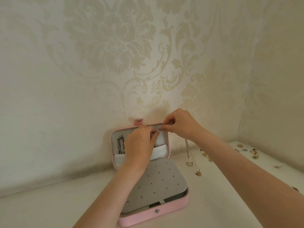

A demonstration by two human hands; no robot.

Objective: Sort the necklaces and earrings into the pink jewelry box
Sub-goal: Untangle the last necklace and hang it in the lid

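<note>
The pink jewelry box (166, 211) lies open on the white surface, its lid (112, 145) leaning upright against the wall. A grey panel (158, 183) with small holes covers the base. A silver necklace (120, 144) hangs inside the lid at the left, above a white pocket (160, 152). My left hand (139, 145) and my right hand (179, 125) meet at the lid's top edge, both pinching the end of a silver chain (187, 149). This chain hangs down below my right wrist, with a pendant (189, 163) at its lower end.
Several loose earrings lie on the surface to the right: one (198, 173) near the box, others (254, 154) scattered towards the right wall. Patterned wallpaper covers the wall behind the box and the right-hand wall, forming a corner.
</note>
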